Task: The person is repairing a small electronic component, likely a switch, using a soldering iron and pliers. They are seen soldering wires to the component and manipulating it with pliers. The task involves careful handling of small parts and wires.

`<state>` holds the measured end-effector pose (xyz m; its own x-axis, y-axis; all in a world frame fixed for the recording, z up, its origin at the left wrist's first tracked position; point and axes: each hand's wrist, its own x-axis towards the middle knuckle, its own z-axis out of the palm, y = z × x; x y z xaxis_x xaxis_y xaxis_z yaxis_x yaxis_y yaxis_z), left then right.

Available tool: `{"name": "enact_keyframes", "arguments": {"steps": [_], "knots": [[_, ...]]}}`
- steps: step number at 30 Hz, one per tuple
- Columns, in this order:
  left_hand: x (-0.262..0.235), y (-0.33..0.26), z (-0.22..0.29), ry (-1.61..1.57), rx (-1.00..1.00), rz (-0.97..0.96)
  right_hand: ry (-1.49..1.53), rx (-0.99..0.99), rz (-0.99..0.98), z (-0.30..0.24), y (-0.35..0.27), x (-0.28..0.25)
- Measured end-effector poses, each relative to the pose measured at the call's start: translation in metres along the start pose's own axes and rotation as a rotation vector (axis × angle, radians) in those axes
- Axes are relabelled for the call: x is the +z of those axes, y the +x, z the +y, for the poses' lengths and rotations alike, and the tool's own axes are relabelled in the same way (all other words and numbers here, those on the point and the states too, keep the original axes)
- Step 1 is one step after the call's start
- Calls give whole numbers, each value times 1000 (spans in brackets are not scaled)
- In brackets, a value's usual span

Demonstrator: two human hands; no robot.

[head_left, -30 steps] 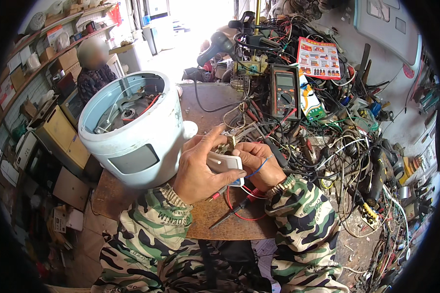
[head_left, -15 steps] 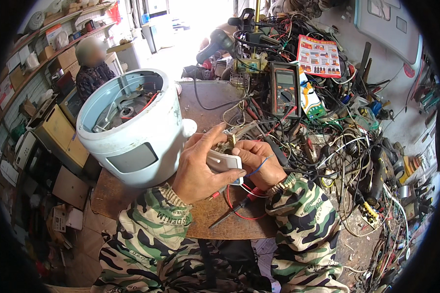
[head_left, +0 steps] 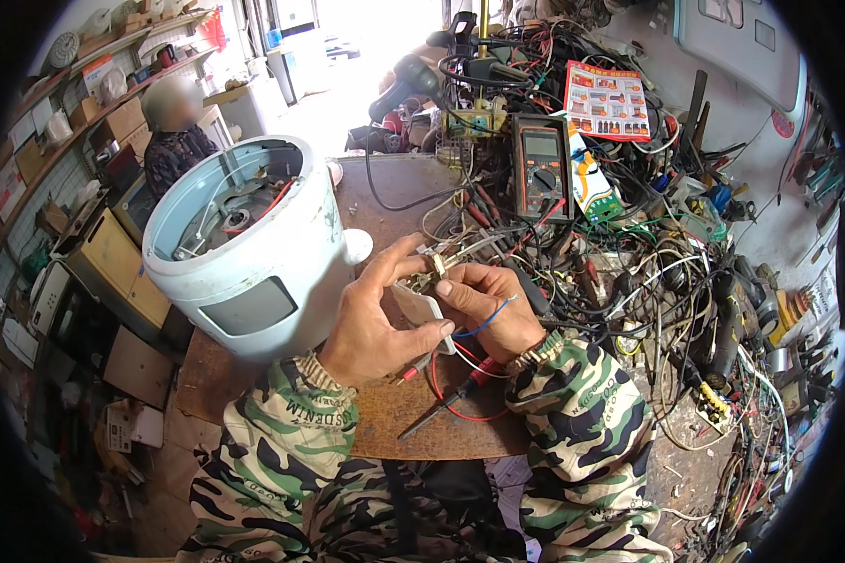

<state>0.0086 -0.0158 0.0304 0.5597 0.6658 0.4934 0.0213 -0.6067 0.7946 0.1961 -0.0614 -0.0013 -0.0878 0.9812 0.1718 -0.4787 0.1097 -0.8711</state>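
Observation:
In front of my chest, my left hand [head_left: 366,328] is closed around a small white plastic housing [head_left: 419,311], thumb along its near edge. My right hand [head_left: 496,308] pinches a small brass-coloured metal piece [head_left: 438,266] at the housing's far side; its exact kind is hard to make out. A blue wire [head_left: 486,325] with a bare end sticks out beside my right fingers. Below the hands, a red-and-black test probe [head_left: 446,405] with its red lead lies on the wooden bench [head_left: 385,427]. Left of my left hand stands a pale blue, open-topped round appliance body [head_left: 312,267].
A multimeter [head_left: 542,169] and a printed red-and-white sheet [head_left: 606,100] rest on a heap of tangled cables [head_left: 620,272] at the right. A hair-dryer-shaped tool [head_left: 408,84] stands behind. Another person [head_left: 174,141] is at the far left, near shelves [head_left: 75,80].
The white housing has tilted in my left hand, showing less of its front face. The blue wire's end now points further up and right. My right hand keeps its pinch on the metal piece.

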Motion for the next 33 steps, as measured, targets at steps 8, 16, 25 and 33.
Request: {"name": "enact_keyframes", "arguments": {"steps": [8, 16, 25, 33], "knots": [[-1, 2, -6, -17, 29, -24, -18, 1, 77, 0, -1, 2], [1, 3, 10, -311, -179, -59, -34, -21, 97, 0, 0, -1], [0, 4, -17, -268, -24, -102, 1, -58, 149, -3, 1, 0], [-22, 10, -10, 17, 23, 46, -202, -131, 283, -17, -3, -12]]}}
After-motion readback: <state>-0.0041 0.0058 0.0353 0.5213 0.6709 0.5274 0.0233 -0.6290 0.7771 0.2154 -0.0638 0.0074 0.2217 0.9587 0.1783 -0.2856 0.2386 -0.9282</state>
